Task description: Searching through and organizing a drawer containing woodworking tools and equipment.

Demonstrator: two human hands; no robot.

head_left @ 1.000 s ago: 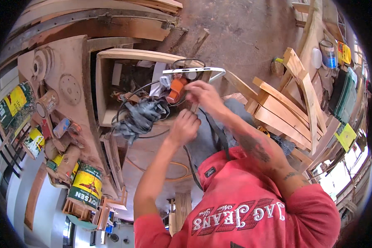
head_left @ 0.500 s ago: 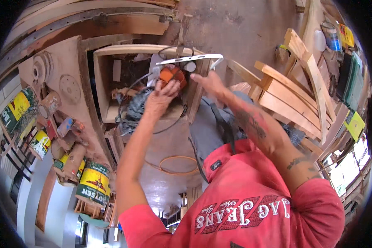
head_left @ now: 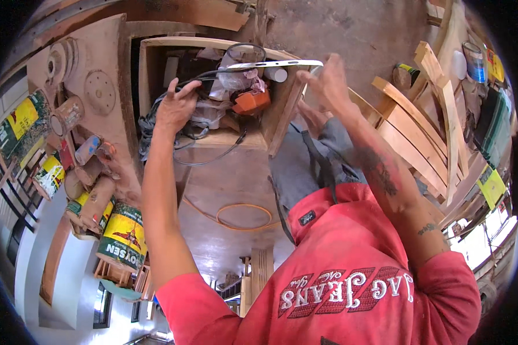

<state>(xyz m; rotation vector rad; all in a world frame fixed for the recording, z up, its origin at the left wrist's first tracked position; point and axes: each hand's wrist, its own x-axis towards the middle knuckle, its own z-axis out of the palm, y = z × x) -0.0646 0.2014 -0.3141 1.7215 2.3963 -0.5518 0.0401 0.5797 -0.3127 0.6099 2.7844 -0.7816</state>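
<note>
An open wooden box point(head_left: 204, 43) holds crumpled paper, plastic and an orange faceted object point(head_left: 251, 102). Over its left part is my left hand point(head_left: 177, 109), its fingers curled at a black cable point(head_left: 216, 73) that runs across the box. A dark plastic bundle point(head_left: 148, 129) hangs over the box's left side, partly behind that hand. Past the box's right wall, my right hand point(head_left: 330, 86) is closed around the bent end of a thin white slotted bar point(head_left: 279, 64). The bar stretches left above the box opening. A white cylinder point(head_left: 276, 75) lies just under it.
Paint cans point(head_left: 124, 238) and dusty containers stand along a wooden board point(head_left: 106, 63) at left. Curved wooden pieces point(head_left: 411, 144) are stacked at right. On the floor lies a coiled orange hose point(head_left: 244, 227). A bare foot point(head_left: 313, 115) shows beside the box.
My left hand has moved left off the orange object, and the dark bundle has shifted left with it. The right hand has moved right and up, taking the white bar along.
</note>
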